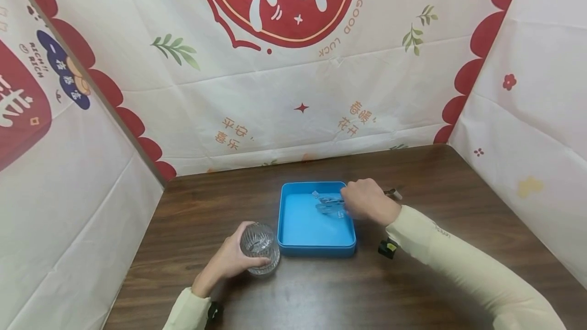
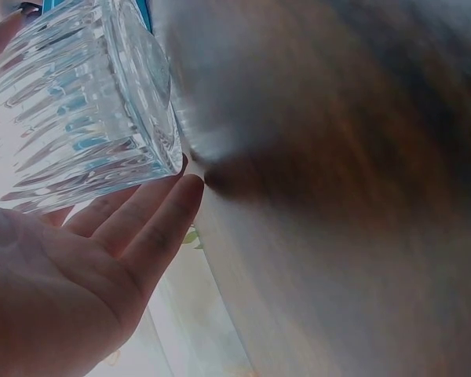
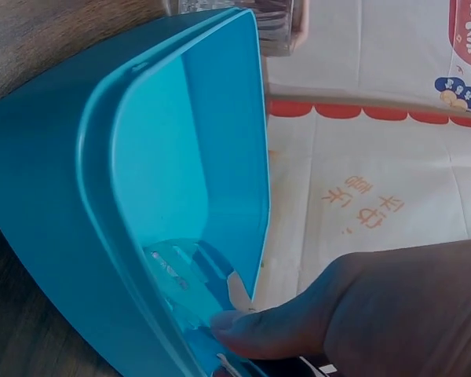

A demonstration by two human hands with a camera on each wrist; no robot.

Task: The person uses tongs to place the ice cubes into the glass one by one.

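A clear ribbed glass (image 1: 259,244) stands left of a blue tray (image 1: 293,252), tipped in the left wrist view. My left hand (image 1: 233,254) holds the glass from its left side, thumb and fingers spread around its wall. Over the right side of the tray, my right hand (image 1: 367,200) grips a long item in a clear plastic wrapper (image 1: 329,206). The wrapper's front end lies inside the tray, while a dark end sticks out to the right of the hand. In the right wrist view the thumb presses on the clear wrapper (image 3: 180,271); its contents are largely hidden.
The brown wooden table (image 1: 321,294) carries the tray and glass. White printed cloth (image 1: 275,90) hangs behind the table and along both sides. The tray has low raised walls, and the glass is close to its left wall.
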